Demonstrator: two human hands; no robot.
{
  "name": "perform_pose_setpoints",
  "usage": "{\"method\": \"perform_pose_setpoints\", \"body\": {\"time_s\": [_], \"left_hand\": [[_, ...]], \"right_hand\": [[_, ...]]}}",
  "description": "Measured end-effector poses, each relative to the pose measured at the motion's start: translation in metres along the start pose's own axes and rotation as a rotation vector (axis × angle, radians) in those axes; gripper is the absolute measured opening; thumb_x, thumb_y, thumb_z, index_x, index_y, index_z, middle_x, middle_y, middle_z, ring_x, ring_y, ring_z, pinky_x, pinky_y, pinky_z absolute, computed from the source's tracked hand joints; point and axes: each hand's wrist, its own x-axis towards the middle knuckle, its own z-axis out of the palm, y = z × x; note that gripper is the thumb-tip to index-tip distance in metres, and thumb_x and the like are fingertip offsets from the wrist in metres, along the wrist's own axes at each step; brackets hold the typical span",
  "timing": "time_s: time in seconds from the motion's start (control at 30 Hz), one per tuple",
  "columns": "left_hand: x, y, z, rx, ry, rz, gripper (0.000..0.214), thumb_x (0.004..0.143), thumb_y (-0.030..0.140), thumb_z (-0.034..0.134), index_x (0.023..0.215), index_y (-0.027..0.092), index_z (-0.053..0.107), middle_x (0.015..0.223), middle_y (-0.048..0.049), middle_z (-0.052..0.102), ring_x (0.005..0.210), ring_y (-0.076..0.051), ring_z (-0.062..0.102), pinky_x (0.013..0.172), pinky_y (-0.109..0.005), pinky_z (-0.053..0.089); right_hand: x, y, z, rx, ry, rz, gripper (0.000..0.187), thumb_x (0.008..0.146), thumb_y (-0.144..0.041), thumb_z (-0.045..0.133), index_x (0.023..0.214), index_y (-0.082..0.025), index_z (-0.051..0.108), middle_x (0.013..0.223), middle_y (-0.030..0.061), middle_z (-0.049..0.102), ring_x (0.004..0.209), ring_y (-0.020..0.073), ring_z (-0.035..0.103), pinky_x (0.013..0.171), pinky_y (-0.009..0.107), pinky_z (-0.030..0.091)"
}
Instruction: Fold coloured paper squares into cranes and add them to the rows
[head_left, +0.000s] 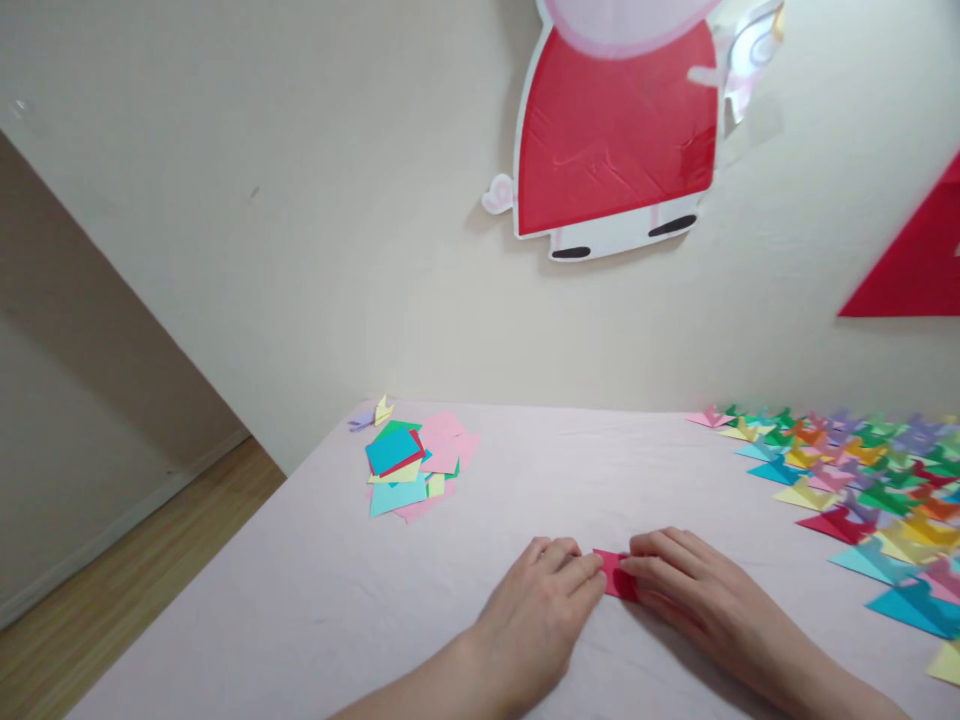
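A small red piece of paper (616,577) lies on the pale table (570,470) between my hands; whether it is folded I cannot make out. On its left end rest the fingertips of my left hand (538,605), fingers bent and held together. The fingers of my right hand (694,590) pinch or press its right end, the thumb mostly hidden beneath them. Both hands stay low, close to the tabletop, and part of the paper is covered by the fingers.
Loose coloured paper squares (397,452) lie in a pile at the back left, beside two small folded paper pieces (381,411). Rows of colourful folded paper figures (840,520) cover the table's right side. Behind stands a wall with a red-clothed cartoon cutout (619,130).
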Motion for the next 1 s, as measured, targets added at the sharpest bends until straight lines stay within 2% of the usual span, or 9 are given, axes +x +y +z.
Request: {"method": "perform_pose_setpoints", "body": {"time_s": [0.17,0.37,0.47,0.73,0.87,1.0], "left_hand": [[0.000,-0.002,0.000,-0.111,0.032,-0.045,0.043,0.090,0.007,0.049,0.132,0.019,0.050,0.135,-0.0058,0.057,0.115,-0.022,0.048,0.101,-0.036,0.039],[0.000,-0.003,-0.008,-0.213,0.020,-0.063,0.038,0.090,0.008,0.049,0.125,0.022,0.055,0.126,-0.0046,0.061,0.114,-0.021,0.048,0.101,-0.034,0.040],[-0.002,-0.003,-0.009,-0.178,0.002,-0.037,0.038,0.090,0.010,0.052,0.126,0.021,0.054,0.127,-0.0056,0.060,0.115,-0.022,0.048,0.102,-0.035,0.039],[-0.007,-0.004,-0.008,-0.133,-0.005,0.003,0.026,0.092,0.014,0.051,0.117,0.019,0.056,0.126,-0.0070,0.060,0.113,-0.024,0.048,0.099,-0.037,0.039],[-0.007,-0.004,-0.001,-0.094,-0.032,0.021,0.029,0.089,0.013,0.051,0.117,0.016,0.054,0.120,-0.0091,0.061,0.108,-0.025,0.050,0.095,-0.037,0.040],[-0.005,-0.002,0.008,-0.029,-0.008,0.035,0.021,0.091,0.011,0.047,0.110,0.015,0.056,0.111,-0.0085,0.062,0.100,-0.024,0.052,0.088,-0.036,0.042]], "right_hand": [[-0.001,0.000,-0.002,0.019,-0.035,-0.007,0.022,0.091,-0.026,0.060,0.112,-0.030,0.066,0.109,0.0062,0.070,0.097,0.0203,0.065,0.081,0.032,0.055],[0.005,-0.001,0.001,-0.049,-0.035,-0.092,0.017,0.095,-0.023,0.054,0.097,-0.029,0.070,0.097,0.0039,0.073,0.084,0.0193,0.066,0.074,0.032,0.053],[0.007,-0.005,0.005,0.026,-0.031,-0.006,0.016,0.095,-0.025,0.054,0.089,-0.029,0.069,0.096,0.0040,0.072,0.082,0.0192,0.064,0.069,0.031,0.053],[0.009,-0.011,0.017,0.317,0.043,0.361,0.022,0.091,-0.035,0.058,0.072,-0.026,0.063,0.090,0.0041,0.068,0.092,0.0240,0.059,0.079,0.038,0.053],[0.011,-0.012,0.021,0.356,0.066,0.433,0.017,0.088,-0.031,0.059,0.071,-0.026,0.061,0.087,0.0040,0.067,0.091,0.0250,0.057,0.080,0.040,0.050],[0.014,-0.014,0.021,0.367,0.064,0.457,0.015,0.085,-0.027,0.058,0.070,-0.025,0.059,0.086,0.0043,0.066,0.091,0.0254,0.056,0.079,0.040,0.049]]}}
